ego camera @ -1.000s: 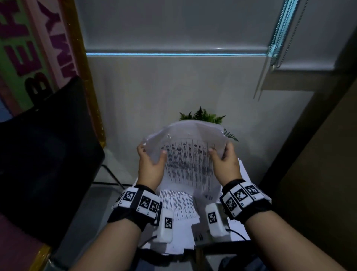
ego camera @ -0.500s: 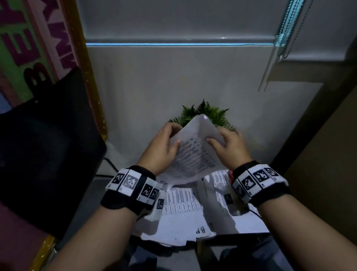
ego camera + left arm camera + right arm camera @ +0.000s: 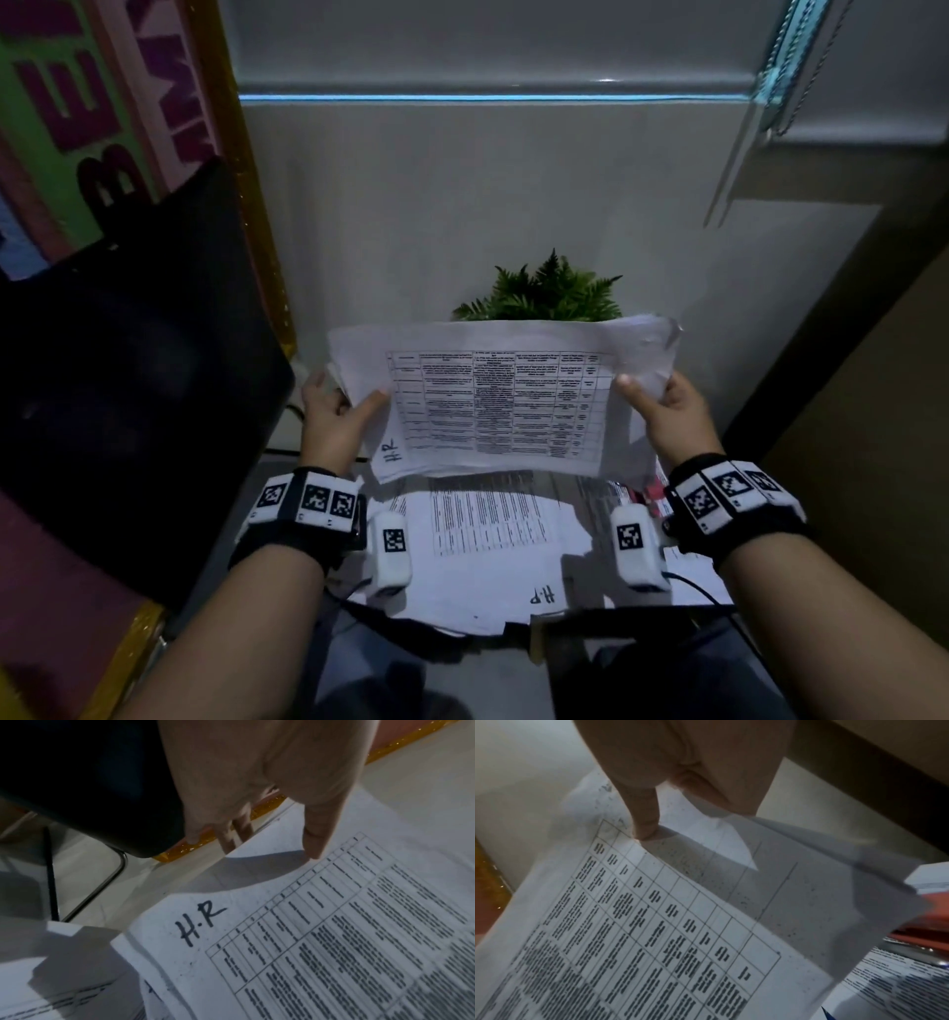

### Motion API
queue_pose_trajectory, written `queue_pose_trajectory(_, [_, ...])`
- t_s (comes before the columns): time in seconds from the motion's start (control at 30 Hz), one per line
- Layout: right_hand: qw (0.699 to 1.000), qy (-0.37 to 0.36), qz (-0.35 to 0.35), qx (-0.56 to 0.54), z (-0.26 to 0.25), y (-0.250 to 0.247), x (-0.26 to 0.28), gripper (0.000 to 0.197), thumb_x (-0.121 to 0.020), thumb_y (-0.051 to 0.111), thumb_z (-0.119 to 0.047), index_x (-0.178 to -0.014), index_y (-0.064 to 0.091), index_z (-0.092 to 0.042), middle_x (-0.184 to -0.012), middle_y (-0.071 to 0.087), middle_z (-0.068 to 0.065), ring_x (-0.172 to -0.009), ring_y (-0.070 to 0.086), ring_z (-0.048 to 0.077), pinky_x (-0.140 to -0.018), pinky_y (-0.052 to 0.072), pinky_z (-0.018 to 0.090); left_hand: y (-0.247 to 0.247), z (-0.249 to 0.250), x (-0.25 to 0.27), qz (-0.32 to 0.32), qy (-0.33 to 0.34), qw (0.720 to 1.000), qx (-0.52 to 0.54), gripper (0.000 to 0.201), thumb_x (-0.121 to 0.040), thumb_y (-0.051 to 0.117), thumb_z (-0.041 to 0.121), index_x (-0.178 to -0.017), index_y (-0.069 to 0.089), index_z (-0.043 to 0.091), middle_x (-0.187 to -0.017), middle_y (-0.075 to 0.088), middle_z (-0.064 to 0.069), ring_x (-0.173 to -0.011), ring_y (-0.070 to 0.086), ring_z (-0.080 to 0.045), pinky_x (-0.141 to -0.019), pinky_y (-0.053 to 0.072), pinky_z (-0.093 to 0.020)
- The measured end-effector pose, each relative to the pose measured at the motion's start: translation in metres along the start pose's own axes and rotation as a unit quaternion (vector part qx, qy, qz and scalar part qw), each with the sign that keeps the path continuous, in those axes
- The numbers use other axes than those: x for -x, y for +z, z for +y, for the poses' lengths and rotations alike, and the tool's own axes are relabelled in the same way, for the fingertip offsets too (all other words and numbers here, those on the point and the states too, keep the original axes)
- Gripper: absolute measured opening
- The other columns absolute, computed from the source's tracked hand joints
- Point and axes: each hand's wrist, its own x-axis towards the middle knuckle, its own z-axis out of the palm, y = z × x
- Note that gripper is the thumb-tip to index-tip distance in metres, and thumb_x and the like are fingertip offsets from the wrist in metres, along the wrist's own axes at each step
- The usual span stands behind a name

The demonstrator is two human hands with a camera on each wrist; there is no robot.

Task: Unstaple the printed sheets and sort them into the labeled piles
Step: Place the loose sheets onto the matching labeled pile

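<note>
The printed sheets [image 3: 495, 406] are held up in the air between both hands, above the surface [image 3: 683, 586], facing the person, with a handwritten "H.R" at the lower left corner. Below them lies a pile of papers [image 3: 488, 545] whose near edge carries a handwritten mark that looks like "H.P".

The main risk is a mis-sort: the two marks look much alike in this dim light, so the held sheets could land on the wrong pile. A second risk is tearing, since the upper right corner is already creased and folded, and a pull there could rip the paper. Whether a staple is left in that corner cannot be told. The held sheets also sag in the middle, so a loose page might slip out.

The left hand [image 3: 331, 416] pinches the left edge, thumb on the front and fingers [image 3: 232, 833] curled behind. The right hand [image 3: 667, 416] grips the right edge the same way, thumb on the printed face and fingers [image 3: 706, 789] tucked behind. Both forearms reach forward, wrists raised, hands well apart.
</note>
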Motion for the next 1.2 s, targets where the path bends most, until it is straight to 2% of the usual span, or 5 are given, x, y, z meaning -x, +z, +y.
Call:
queue_pose_trajectory(0.13, [1.000, 0.013, 0.010, -0.015, 0.016, 0.002, -0.005, 0.005, -0.084, 0.068, -0.015, -0.083, 0.065, -0.019, -0.078, 0.074, -0.004, -0.077, 0.070, 0.016, -0.071, 0.054, 0.033, 0.008, -0.012, 0.004, 0.019, 0.041, 0.999, 0.002, 0.032, -0.090, 0.063, 0.019, -0.119, 0.051, 0.015, -0.117, 0.064, -0.004, -0.099, 0.062, -0.015, -0.089, 0.050, -0.035])
queue_pose_trajectory(0.3, [0.998, 0.031, 0.038, -0.032, 0.035, 0.005, -0.008, 0.011, -0.080, 0.071, -0.012, -0.088, 0.069, -0.020, -0.081, 0.074, -0.001, -0.084, 0.067, 0.024, -0.076, 0.055, 0.037, 0.017, -0.025, 0.011, 0.052, 0.062, 0.996, 0.041, 0.023, -0.095, 0.050, 0.002, -0.116, 0.049, 0.012, -0.096, 0.063, 0.005, -0.076, 0.064, 0.009, -0.066, 0.051, -0.012])
queue_pose_trajectory(0.43, [0.995, 0.060, 0.031, 0.071, 0.060, 0.008, -0.013, 0.013, -0.084, 0.068, -0.012, -0.090, 0.064, -0.024, -0.096, 0.070, 0.005, -0.094, 0.065, 0.029, -0.089, 0.051, 0.051, 0.023, -0.055, 0.004, 0.009, -0.026, 0.999, -0.033, 0.027, -0.092, 0.055, 0.006, -0.116, 0.044, 0.011, -0.115, 0.060, -0.011, -0.099, 0.060, -0.023, -0.089, 0.049, -0.036])
queue_pose_trajectory(0.9, [0.989, 0.015, 0.073, 0.128, 0.072, 0.011, -0.012, 0.025, -0.091, 0.059, -0.033, -0.107, 0.062, -0.015, -0.100, 0.063, 0.001, -0.096, 0.056, 0.017, -0.080, 0.039, 0.025, 0.024, -0.080, -0.007, 0.009, -0.035, 0.997, -0.066, 0.024, -0.092, 0.052, 0.004, -0.115, 0.051, 0.011, -0.105, 0.062, -0.007, -0.091, 0.060, -0.020, -0.083, 0.050, -0.031])
queue_pose_trajectory(1.2, [0.990, -0.008, 0.074, 0.122, 0.062, 0.013, -0.013, 0.023, -0.097, 0.048, -0.029, -0.074, 0.052, -0.027, -0.070, 0.052, -0.012, -0.068, 0.049, 0.002, -0.054, 0.038, 0.005, 0.029, -0.067, 0.000, 0.056, -0.001, 0.996, -0.070, 0.028, -0.093, 0.058, 0.023, -0.114, 0.063, 0.006, -0.105, 0.066, -0.006, -0.094, 0.061, -0.018, -0.082, 0.046, -0.028])
